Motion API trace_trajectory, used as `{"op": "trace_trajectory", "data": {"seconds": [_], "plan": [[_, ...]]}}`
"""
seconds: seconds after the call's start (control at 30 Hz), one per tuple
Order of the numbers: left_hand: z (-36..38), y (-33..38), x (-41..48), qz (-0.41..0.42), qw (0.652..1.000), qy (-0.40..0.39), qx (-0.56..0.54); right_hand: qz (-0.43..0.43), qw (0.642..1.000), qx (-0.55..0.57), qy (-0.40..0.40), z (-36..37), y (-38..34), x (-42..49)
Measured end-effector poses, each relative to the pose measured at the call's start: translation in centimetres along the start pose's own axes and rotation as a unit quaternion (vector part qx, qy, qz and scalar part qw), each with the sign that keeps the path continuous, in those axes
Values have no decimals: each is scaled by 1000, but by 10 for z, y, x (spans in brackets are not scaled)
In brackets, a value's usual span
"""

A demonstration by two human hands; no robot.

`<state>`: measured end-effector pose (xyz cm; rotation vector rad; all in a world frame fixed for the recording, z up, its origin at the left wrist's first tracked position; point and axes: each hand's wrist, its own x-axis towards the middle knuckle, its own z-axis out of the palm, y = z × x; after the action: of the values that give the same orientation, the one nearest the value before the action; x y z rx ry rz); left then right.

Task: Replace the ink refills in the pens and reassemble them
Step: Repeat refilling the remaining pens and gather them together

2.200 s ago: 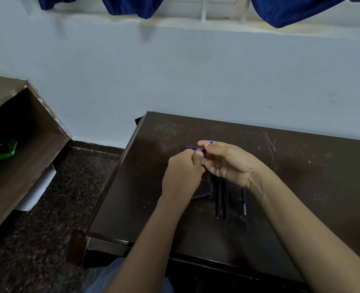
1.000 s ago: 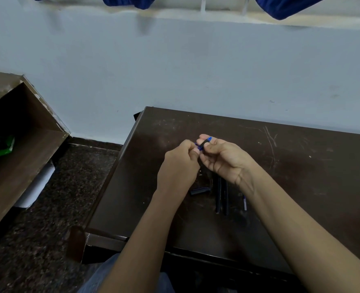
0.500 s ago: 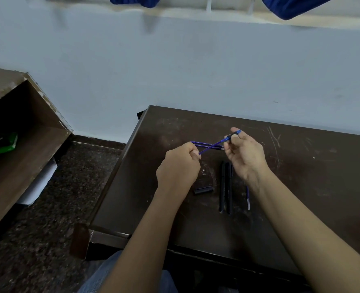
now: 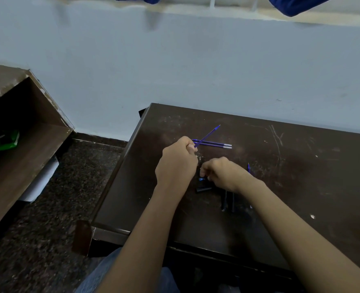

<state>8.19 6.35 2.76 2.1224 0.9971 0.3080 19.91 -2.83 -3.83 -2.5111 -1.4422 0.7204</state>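
My left hand (image 4: 178, 163) pinches one end of a thin blue ink refill (image 4: 207, 135), which slants up and to the right above the dark table (image 4: 301, 166). Two more blue refills (image 4: 215, 144) lie side by side on the table just behind it. My right hand (image 4: 223, 174) is lowered onto the table with its fingers curled over a small dark pen part with a blue end (image 4: 202, 179). A short black pen piece (image 4: 204, 189) lies in front of it. Black pen barrels (image 4: 227, 200) lie partly under my right wrist. Another blue refill (image 4: 248, 168) shows beyond that wrist.
The table's left edge (image 4: 120, 172) drops to a speckled dark floor (image 4: 48, 229). A brown open shelf unit (image 4: 16, 144) with a green packet (image 4: 5, 141) inside stands at the left. A pale wall (image 4: 196, 70) rises right behind the table.
My right hand let go of the refill's far end and dropped down to the pen parts on the table. My left hand keeps the refill raised.
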Motion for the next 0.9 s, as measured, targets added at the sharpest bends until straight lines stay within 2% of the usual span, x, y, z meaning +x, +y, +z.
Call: {"op": "trace_trajectory", "data": {"seconds": [0.23, 0.3, 0.33, 0.37, 0.4, 0.47, 0.5, 0.63, 0.7, 0.77, 0.8, 0.83, 0.87, 0.9], "plan": [[-1, 1, -1, 1, 1000, -1, -16, 18, 1000, 11, -16, 4, 3, 1], [-2, 1, -2, -3, 1000, -1, -11, 11, 995, 90, 38, 0, 0, -1], [-2, 1, -2, -6, 1000, -3, -10, 12, 984, 163, 75, -4, -6, -4], [-2, 2, -3, -8, 1000, -6, -12, 19, 958, 266, 106, -9, -13, -6], [-3, 2, -3, -10, 1000, -9, -13, 27, 914, 386, 122, -14, -21, -8], [-4, 4, -4, -11, 1000, -16, -9, 49, 798, 590, 112, -22, -36, -9], [-4, 4, -5, -11, 1000, -22, -6, 59, 756, 643, 103, -24, -41, -8], [-3, 5, -6, -16, 998, -54, 17, 102, 696, 705, 90, -22, -52, -5], [-3, 5, -5, -19, 998, -60, 11, 131, 654, 741, 76, -30, -52, 0], [-3, 4, -5, -24, 998, -59, 0, 140, 613, 772, 98, -47, -46, 10], [-4, 4, -5, -28, 998, -59, -4, 136, 613, 768, 124, -56, -40, 17], [-4, 4, -5, -31, 998, -60, -7, 130, 636, 745, 156, -65, -33, 24], [-5, 3, -5, -33, 998, -61, -9, 121, 688, 688, 195, -70, -25, 30], [-5, 3, -5, -34, 997, -62, -10, 114, 765, 590, 234, -71, -17, 36]]}}
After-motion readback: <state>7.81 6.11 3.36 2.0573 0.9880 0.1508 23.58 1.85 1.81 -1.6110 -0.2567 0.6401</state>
